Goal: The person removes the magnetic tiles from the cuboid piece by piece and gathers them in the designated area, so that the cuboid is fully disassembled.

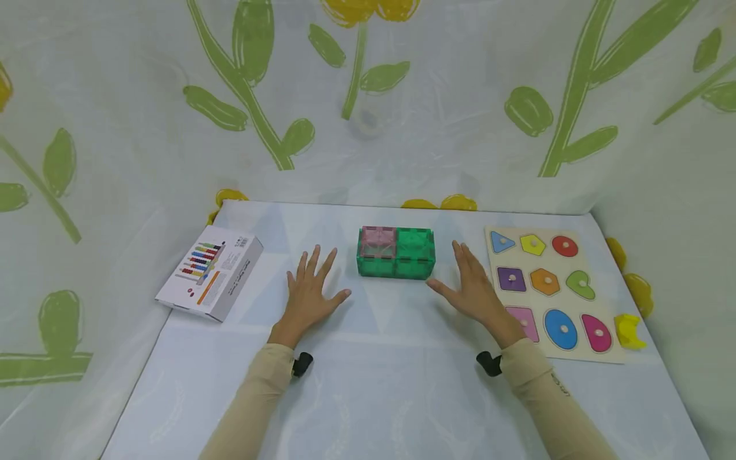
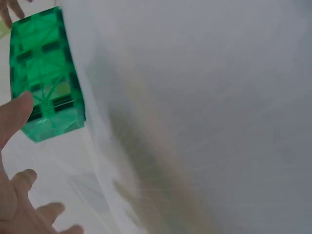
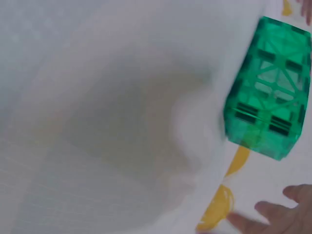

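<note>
A box-shaped block of translucent magnetic tiles [image 1: 397,267] sits near the back middle of the table; its sides are green, and its top has one pink tile [image 1: 378,241] beside a green one. To its left, my left hand [image 1: 310,296] is spread with straight fingers and holds nothing. On the other side my right hand [image 1: 473,292] is held apart from the block, fingers extended, thumb pointing toward it. Both wrist views show the green block [image 2: 46,73] [image 3: 273,87] with the fingers of each hand near it.
At the left edge lies a white box [image 1: 213,271] with a picture of colored beads. A wooden shape-puzzle board [image 1: 552,306] with knobbed pieces lies on the right, and a yellow crescent-shaped piece [image 1: 630,331] is beside it. A flower-printed sheet [image 1: 437,115] hangs behind the table.
</note>
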`<act>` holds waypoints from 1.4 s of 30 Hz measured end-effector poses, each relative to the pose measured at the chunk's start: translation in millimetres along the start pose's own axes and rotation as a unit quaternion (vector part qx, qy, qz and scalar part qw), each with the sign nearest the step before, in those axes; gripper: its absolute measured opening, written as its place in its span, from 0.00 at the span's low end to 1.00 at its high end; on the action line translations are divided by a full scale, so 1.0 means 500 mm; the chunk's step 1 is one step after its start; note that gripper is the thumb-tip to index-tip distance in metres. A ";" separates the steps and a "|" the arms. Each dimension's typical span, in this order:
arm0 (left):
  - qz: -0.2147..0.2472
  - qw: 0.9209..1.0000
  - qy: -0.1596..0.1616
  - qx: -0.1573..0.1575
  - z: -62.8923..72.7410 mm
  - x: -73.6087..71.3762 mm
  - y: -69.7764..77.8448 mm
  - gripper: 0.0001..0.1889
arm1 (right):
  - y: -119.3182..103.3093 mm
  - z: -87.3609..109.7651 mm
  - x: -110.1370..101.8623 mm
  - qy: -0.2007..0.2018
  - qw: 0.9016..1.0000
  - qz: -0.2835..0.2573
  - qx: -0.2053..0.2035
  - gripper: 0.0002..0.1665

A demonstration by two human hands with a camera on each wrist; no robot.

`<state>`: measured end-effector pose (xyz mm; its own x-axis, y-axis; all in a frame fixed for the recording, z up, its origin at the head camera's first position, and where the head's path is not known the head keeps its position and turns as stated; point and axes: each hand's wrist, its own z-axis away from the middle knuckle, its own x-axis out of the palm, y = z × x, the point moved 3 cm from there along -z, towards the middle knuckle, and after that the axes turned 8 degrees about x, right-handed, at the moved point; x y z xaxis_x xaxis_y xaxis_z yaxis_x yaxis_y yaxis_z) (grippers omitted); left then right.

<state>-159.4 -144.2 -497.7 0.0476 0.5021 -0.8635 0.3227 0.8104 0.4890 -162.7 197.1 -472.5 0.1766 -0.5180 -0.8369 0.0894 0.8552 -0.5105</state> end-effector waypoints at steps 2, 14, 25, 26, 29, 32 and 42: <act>0.051 0.998 -0.025 -0.007 -0.011 0.001 -0.002 0.52 | -0.008 -0.009 -0.009 -0.009 0.999 -0.037 -0.023 0.60; 0.343 0.935 -0.086 -0.032 -0.128 0.036 0.020 0.62 | -0.059 -0.099 -0.035 -0.052 0.993 -0.070 -0.077 0.53; 0.346 0.933 -0.093 -0.013 -0.178 0.050 0.018 0.60 | -0.065 -0.132 -0.024 -0.118 0.991 -0.049 -0.049 0.60; 0.345 0.934 -0.094 -0.016 -0.178 0.048 0.018 0.59 | -0.065 -0.132 -0.025 -0.118 0.991 -0.049 -0.048 0.60; 0.341 0.935 -0.093 -0.019 -0.180 0.043 0.017 0.59 | -0.067 -0.132 -0.026 -0.120 0.991 -0.050 -0.044 0.61; 0.338 0.936 -0.092 -0.019 -0.181 0.040 0.015 0.57 | -0.071 -0.130 -0.029 -0.116 0.991 -0.047 -0.037 0.61; 0.340 0.933 -0.116 -0.020 -0.167 0.039 0.001 0.57 | -0.081 -0.109 -0.027 -0.093 0.995 -0.012 -0.047 0.59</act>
<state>-237.1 -108.9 -504.1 0.4338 0.8286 -0.3539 0.1081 0.3421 0.9334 -222.1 168.5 -451.4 0.3538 -0.5192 -0.7780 0.0054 0.8329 -0.5534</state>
